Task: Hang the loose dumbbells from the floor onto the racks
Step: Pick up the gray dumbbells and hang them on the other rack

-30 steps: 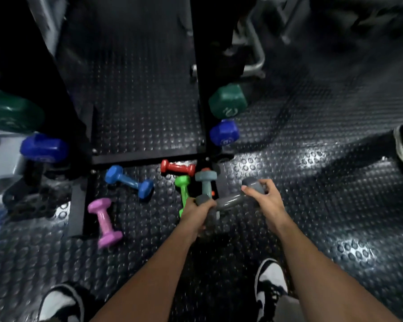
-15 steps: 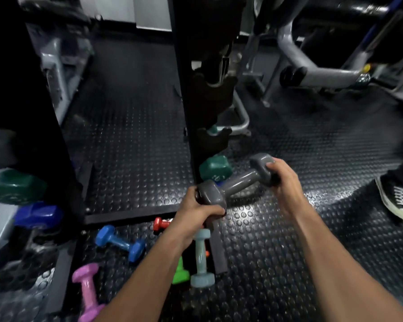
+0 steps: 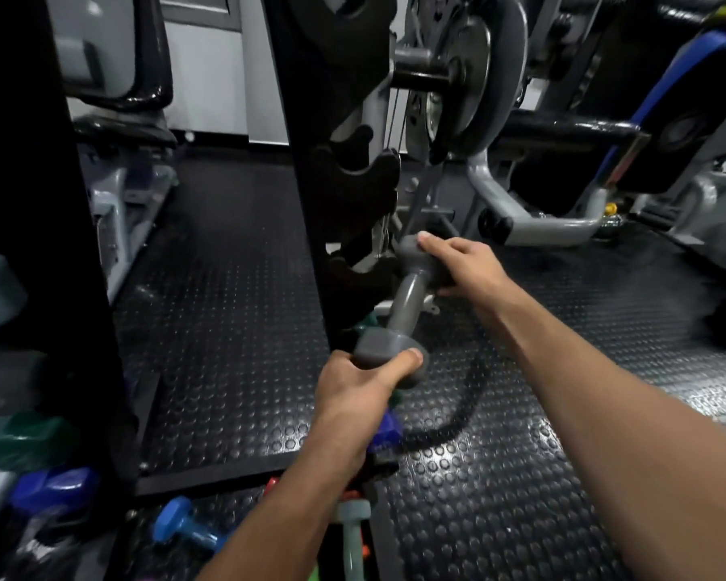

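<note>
- Both hands hold one grey dumbbell point(image 3: 403, 306): left hand point(image 3: 355, 394) curled shut around the near head, thumb across its face; right hand point(image 3: 464, 262) clamped over the far head, forefinger stretched along its top.
- Location: dumbbell is in the air above the floor point(image 3: 227, 329), just right of the black rack post point(image 3: 311, 203), its far head close to the lowest visible hook point(image 3: 353, 268).
- Axis: long axis runs from the near head, low and toward the person, up and away to the far head, leaning slightly right; the handle is bare between the two hands.
- Step in hand (judged): carrying the dumbbell to the rack, not yet seated on any hook.
- Next move (judged): likely turn the handle to lie across a pair of hooks, then lower it in; the steep tilt would need levelling first. Whether the hook is free on its hidden side cannot be told.
- Surroundings: higher hooks point(image 3: 361, 174) on the post appear empty; a blue dumbbell point(image 3: 185, 528), a pale teal dumbbell point(image 3: 353, 534) and others remain on the floor near the person; racked dumbbells point(image 3: 51, 490) show blurred at far left.
</note>
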`<state>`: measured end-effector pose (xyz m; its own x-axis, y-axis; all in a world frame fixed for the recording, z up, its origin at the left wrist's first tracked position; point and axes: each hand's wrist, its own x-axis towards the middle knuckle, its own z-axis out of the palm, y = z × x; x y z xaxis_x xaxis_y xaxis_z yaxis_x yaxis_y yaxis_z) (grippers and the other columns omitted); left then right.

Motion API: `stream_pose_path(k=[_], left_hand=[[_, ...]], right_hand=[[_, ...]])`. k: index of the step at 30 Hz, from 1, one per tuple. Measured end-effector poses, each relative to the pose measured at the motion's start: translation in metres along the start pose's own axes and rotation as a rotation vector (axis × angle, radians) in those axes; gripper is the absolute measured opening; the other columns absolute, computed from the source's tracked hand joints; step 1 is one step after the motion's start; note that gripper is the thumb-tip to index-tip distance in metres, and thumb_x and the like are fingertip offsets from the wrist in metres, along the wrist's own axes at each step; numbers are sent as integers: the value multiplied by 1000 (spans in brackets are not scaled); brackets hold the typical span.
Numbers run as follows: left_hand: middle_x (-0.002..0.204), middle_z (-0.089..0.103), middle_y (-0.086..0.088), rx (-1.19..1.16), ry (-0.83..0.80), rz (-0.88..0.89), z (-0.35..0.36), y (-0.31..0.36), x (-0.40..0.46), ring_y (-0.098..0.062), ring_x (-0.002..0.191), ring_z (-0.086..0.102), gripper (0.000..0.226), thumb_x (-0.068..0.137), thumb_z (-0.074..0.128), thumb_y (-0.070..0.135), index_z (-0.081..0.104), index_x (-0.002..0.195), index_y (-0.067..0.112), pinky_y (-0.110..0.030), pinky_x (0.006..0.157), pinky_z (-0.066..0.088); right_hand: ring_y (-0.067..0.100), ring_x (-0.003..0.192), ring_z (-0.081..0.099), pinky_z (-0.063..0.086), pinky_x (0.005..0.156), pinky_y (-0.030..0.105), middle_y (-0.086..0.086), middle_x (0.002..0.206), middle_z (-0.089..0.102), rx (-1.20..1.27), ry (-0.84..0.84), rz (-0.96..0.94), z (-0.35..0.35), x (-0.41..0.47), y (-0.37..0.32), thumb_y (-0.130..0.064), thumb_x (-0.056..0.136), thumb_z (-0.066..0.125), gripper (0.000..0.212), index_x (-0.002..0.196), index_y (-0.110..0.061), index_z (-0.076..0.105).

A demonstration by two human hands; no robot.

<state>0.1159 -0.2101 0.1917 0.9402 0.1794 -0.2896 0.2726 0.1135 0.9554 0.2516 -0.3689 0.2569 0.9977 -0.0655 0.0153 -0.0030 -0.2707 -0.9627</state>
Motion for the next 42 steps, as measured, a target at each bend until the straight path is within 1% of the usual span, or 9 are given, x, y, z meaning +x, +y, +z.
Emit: stream_pose_path(k=[4,8,16,20,23,30,35,39,42], left_hand=[[97,76,-1,-18,-6,-9,18,8,10,-20,88,76,83,37,88,62,64,104,20,-45,84,63],[98,73,0,-5,50,-8,35,1,16,-22,90,74,83,38,82,72,59,101,22,-45,86,62],[88,79,-2,-176,103,7,16,-2,40,-18,78,78,50,68,93,45,75,103,13,-33,66,65],[98,78,0,-256,95,-9,20,-4,45,-15,88,77,56,71,93,40,71,114,13,-28,70,64],[105,75,-2,-284,101,-23,21,-5,45,-15,90,76,63,73,91,42,64,121,11,-32,73,65],[103,74,-5,-78,88,83,1,-16,42,-15,79,76,67,76,77,67,65,115,14,-19,53,57],[101,72,-2,22,119,141,-2,-16,40,-16,84,74,73,73,72,76,58,114,17,-21,56,57],[103,69,0,109,106,164,-7,-15,38,-15,86,71,69,78,72,69,53,116,15,-9,49,48],[104,67,3,246,48,231,-16,-18,36,-8,88,67,72,74,76,69,52,117,16,-14,60,51]], right_hand=[[1,59,69,54,50,22,1,78,72,-83,-53,23,13,18,-12,-51,87,77,47,99,-6,78],[22,88,78,66,76,42,9,91,80,-130,-83,63,24,34,-4,-60,77,81,52,94,-11,82],[20,69,70,60,56,32,10,81,73,3,-75,110,37,56,6,-39,97,69,39,96,-1,76],[11,53,57,47,44,21,3,63,59,28,-115,99,48,62,3,-21,102,62,24,84,-7,70],[13,61,59,47,49,21,3,72,64,56,-200,93,61,61,4,-19,100,63,18,88,-12,73],[10,62,63,48,56,20,-3,64,69,56,-331,198,76,62,14,-17,97,60,25,76,-18,74],[14,75,61,43,69,27,1,79,69,86,-271,208,77,58,19,-27,89,68,27,66,-22,81],[10,73,64,48,61,20,-2,78,72,178,-160,167,73,51,26,-21,94,67,17,81,-18,78],[4,60,60,49,58,18,-7,70,67,155,-104,97,62,36,39,-19,99,59,18,93,-19,76]])
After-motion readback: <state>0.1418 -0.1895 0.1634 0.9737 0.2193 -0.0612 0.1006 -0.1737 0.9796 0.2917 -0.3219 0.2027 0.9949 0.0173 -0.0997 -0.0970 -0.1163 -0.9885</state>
